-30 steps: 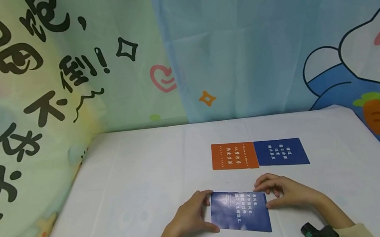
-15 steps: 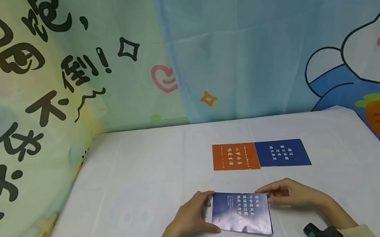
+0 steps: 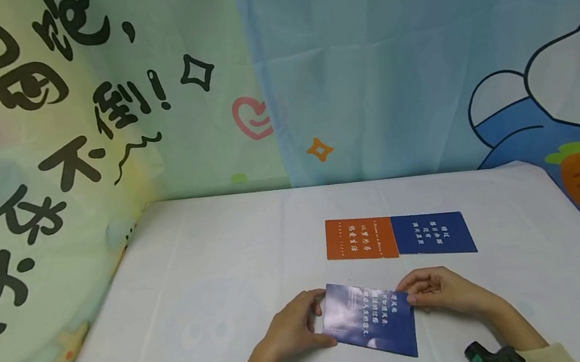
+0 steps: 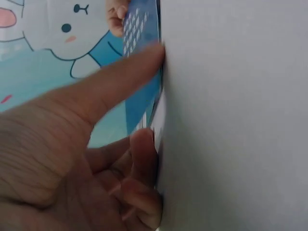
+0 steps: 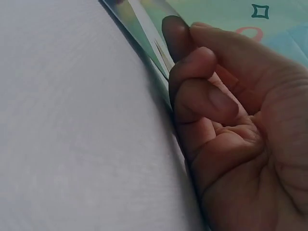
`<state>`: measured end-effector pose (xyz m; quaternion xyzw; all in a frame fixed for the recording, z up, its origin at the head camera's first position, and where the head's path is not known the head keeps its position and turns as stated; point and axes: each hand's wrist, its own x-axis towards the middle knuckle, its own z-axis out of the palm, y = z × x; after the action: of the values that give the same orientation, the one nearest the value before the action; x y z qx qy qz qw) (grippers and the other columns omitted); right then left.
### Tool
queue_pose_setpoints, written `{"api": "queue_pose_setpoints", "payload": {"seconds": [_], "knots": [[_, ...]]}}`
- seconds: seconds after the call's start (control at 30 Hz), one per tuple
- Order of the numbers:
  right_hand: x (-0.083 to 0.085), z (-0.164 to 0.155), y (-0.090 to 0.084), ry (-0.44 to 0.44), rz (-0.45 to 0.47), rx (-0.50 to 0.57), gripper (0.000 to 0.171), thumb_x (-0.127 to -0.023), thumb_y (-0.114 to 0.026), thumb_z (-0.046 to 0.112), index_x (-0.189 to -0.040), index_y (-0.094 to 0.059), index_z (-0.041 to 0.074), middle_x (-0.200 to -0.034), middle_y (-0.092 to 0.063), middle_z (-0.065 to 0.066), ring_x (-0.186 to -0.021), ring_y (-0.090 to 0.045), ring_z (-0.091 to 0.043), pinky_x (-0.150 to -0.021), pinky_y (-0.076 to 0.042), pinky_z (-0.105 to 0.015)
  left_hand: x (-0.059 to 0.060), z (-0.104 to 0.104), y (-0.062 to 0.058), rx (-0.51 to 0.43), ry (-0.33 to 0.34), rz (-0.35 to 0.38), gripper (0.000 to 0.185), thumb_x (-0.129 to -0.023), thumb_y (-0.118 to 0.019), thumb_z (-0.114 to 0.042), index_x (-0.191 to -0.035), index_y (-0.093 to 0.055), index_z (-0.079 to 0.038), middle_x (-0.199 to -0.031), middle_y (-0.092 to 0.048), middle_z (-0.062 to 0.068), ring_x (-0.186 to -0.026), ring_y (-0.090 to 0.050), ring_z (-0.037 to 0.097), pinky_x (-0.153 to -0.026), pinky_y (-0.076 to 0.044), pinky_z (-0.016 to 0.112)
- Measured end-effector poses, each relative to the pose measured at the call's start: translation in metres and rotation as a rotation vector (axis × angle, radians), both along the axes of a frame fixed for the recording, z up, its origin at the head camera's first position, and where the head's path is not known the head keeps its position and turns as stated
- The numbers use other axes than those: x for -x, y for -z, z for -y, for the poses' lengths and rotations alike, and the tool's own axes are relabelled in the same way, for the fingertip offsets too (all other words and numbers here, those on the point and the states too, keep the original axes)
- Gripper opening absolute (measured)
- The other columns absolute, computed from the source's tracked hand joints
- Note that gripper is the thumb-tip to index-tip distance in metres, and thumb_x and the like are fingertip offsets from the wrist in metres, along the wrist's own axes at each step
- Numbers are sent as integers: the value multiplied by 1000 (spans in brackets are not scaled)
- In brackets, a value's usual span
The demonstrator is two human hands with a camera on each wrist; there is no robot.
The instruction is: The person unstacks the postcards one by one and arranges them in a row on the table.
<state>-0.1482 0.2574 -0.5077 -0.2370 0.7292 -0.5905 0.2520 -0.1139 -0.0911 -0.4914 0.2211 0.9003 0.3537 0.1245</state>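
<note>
A blue card (image 3: 370, 320) with a cloudy picture and white text is held low over the white table (image 3: 200, 290), near the front edge. My left hand (image 3: 321, 317) grips its left edge, thumb on top and fingers beneath. My right hand (image 3: 407, 296) pinches its upper right corner. In the left wrist view my thumb (image 4: 120, 82) lies on the card (image 4: 142, 57), whose edge stands a little off the table (image 4: 231, 120). In the right wrist view curled fingers (image 5: 202, 91) hold the card's edge (image 5: 144, 33).
An orange card (image 3: 360, 238) and a dark blue card (image 3: 433, 234) lie flat side by side just beyond the hands. Printed fabric backdrops (image 3: 93, 109) close the table's left and back sides. Black wrist devices (image 3: 489, 356) show at the bottom.
The right hand moved from resting on the card's far edge to pinching its right corner. The card's far edge rose a little off the table. The left hand kept its grip.
</note>
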Motion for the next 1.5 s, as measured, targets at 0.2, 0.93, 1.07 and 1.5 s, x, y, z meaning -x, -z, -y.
{"api": "queue_pose_setpoints", "payload": {"seconds": [0.2,0.93,1.07,1.5], "knots": [[0,0,-3,-1,47,74,30,-95,-60,4,-117,-55,-16,-93,-73,-4,-72,-60,-5,-62,-50,-19,-3,-5,-2,-2,-41,-51,78,-70,-87,-26,-136,-52,-5,-93,-55,-11,-67,-44,-4,-61,-39,18],[-1,-3,-2,69,64,110,28,-97,-56,4,-118,-52,-14,-89,-69,2,-69,-56,-3,-59,-46,-19,2,-7,-3,-79,-67,-73,72,-72,-87,-24,-134,-55,-7,-93,-57,-9,-66,-49,-2,-58,-40,17],[-1,3,-6,145,63,60,28,-97,-59,8,-117,-54,-10,-88,-69,1,-71,-58,-6,-60,-48,-20,3,-5,-9,-94,-84,-68,74,-74,-86,-23,-138,-52,-6,-96,-57,-8,-67,-52,0,-59,-42,18],[11,31,-22,252,-8,-48,36,-96,-63,17,-121,-54,-8,-88,-67,-10,-69,-57,-12,-59,-46,-24,14,10,-22,-76,-167,-86,76,-74,-86,-24,-139,-52,-7,-89,-58,-5,-69,-54,2,-59,-43,21]]}}
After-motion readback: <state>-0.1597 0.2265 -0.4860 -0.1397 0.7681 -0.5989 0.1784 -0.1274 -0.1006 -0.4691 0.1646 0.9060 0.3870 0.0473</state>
